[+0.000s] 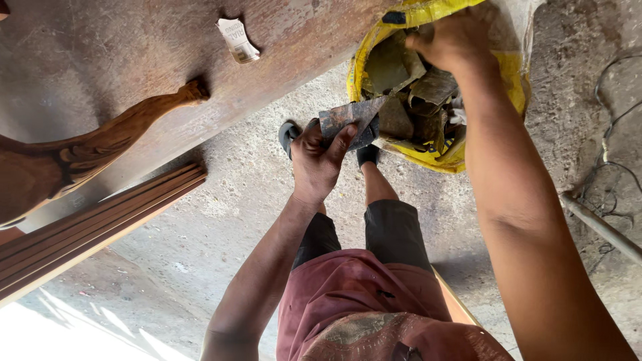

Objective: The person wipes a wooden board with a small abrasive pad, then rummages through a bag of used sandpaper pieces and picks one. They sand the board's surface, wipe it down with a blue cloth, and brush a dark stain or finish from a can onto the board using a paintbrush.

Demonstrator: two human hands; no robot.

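**Head view: hands at the yellow sack**

Head camera shows me a crumpled yellow sack [498,70] on rough concrete, stuffed with dull brown sheets. My left hand [317,160] pinches one worn, dark sheet [348,120] at the sack's mouth. My right hand [455,37] is closed on the sack's rim. A torn white label [236,39] lies on the reddish board [134,60] beside a carved wooden leg [100,140].

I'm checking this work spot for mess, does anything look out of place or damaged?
A torn scrap of paper lies loose on the big brown board. The yellow sack is crumpled, stuffed with worn dark sheets. The left hand holds one ragged sheet; the right hand reaches into the sack.
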